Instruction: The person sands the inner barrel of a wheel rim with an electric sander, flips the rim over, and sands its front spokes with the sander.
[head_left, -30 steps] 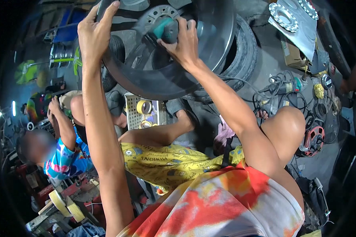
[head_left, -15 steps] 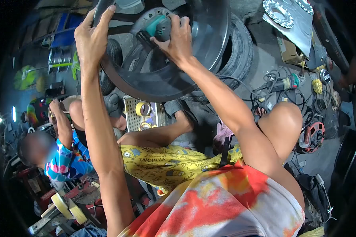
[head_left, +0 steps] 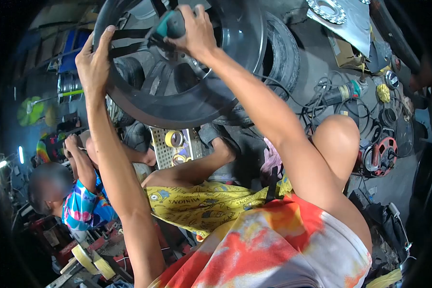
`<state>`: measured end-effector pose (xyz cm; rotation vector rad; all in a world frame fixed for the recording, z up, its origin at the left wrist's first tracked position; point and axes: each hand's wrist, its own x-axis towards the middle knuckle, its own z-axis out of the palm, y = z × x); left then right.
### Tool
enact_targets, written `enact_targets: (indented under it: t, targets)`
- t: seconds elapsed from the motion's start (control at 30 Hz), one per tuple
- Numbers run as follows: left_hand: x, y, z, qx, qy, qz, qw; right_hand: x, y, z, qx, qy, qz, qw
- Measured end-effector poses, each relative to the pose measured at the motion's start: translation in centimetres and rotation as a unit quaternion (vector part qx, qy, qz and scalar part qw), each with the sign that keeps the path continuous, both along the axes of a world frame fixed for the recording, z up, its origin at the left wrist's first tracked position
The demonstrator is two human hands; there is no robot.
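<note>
A large dark wheel rim (head_left: 177, 110) with black spokes is held tilted in front of me at the top of the view. My left hand (head_left: 95, 60) grips its left edge, the thumb over the lip and the fingers partly hidden behind. Inside the rim, my right hand (head_left: 197, 33) is wrapped around a teal-and-black palm sander (head_left: 172, 25). The sander is over the spokes near the hub; whether its pad touches them I cannot tell.
A tyre (head_left: 285, 62) lies behind the rim. To the right are an angle grinder (head_left: 343, 93) among tangled cables and a red cable reel (head_left: 385, 152). A perforated crate (head_left: 161, 149) holds tape rolls (head_left: 174, 138). Another person (head_left: 84, 206) sits at the left.
The sander in my right hand has moved left and up across the spokes. The rim and my left hand have shifted left in view, along with the surroundings.
</note>
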<state>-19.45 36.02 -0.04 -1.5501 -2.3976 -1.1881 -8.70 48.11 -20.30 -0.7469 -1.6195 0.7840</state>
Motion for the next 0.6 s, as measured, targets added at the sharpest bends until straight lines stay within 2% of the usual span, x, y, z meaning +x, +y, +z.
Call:
enact_targets:
  t: [0.03, 0.1, 0.17, 0.27, 0.3, 0.47, 0.53, 0.6]
  targets:
    - [-0.1, 0.1, 0.2, -0.003, -0.013, 0.014, 1.0, 0.1, 1.0, 0.2, -0.024, 0.018, 0.023, 0.999]
    - [-1.3, 0.1, 0.5, -0.01, -0.014, 0.027, 0.999, 0.5, 2.5, 0.0, -0.044, -0.003, -0.001, 0.999]
    - [-3.3, 0.2, 0.7, -0.018, -0.031, 0.043, 0.998, 0.8, 2.9, -1.8, -0.078, 0.0, -0.016, 0.997]
    - [-3.9, 0.3, 0.8, -0.011, -0.069, 0.058, 0.996, 1.0, 2.3, -5.7, -0.07, -0.065, -0.054, 0.994]
    - [-4.0, 0.4, 0.8, -0.013, -0.07, 0.058, 0.996, 1.4, 1.4, -6.1, -0.095, -0.076, -0.029, 0.992]
    - [-3.8, -0.1, 1.1, -0.024, -0.043, 0.078, 0.996, 2.8, -3.9, -4.1, -0.11, -0.131, 0.048, 0.984]
    - [-3.2, -0.2, 1.0, -0.016, -0.039, 0.063, 0.997, 2.9, -4.1, -3.0, -0.125, -0.129, 0.062, 0.982]
    - [-2.7, -0.3, 0.7, -0.005, -0.039, 0.05, 0.998, 3.3, -3.5, -2.0, -0.124, -0.181, 0.074, 0.973]
